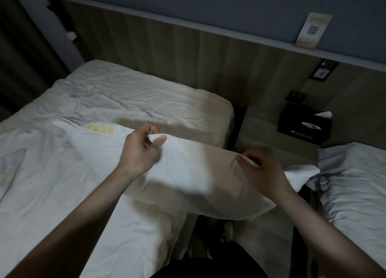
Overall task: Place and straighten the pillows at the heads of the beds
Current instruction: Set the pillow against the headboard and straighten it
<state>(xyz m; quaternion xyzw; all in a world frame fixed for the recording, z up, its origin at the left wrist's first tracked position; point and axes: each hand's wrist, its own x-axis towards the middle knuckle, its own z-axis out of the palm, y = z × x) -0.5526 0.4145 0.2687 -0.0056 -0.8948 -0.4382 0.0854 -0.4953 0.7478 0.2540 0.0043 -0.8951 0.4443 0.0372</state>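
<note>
I hold a white pillow (198, 173) crosswise over the right edge of the left bed (52, 183) and the gap between the beds. My left hand (142, 150) pinches its upper edge near the middle. My right hand (261, 169) grips the pillow's right part; its corner sticks out beyond that hand. The left bed's head end (146, 98) shows a bare wrinkled sheet in front of the wooden headboard (188, 54). A white duvet with yellow embroidered characters (99, 128) lies below it. The right bed (355, 183) shows at the right edge.
A black tissue box (305, 127) sits on the nightstand between the beds. Wall switches (295, 96) and a control panel (322, 70) are above it. A card (313, 30) leans on the headboard ledge. A dark curtain (18, 48) hangs at far left.
</note>
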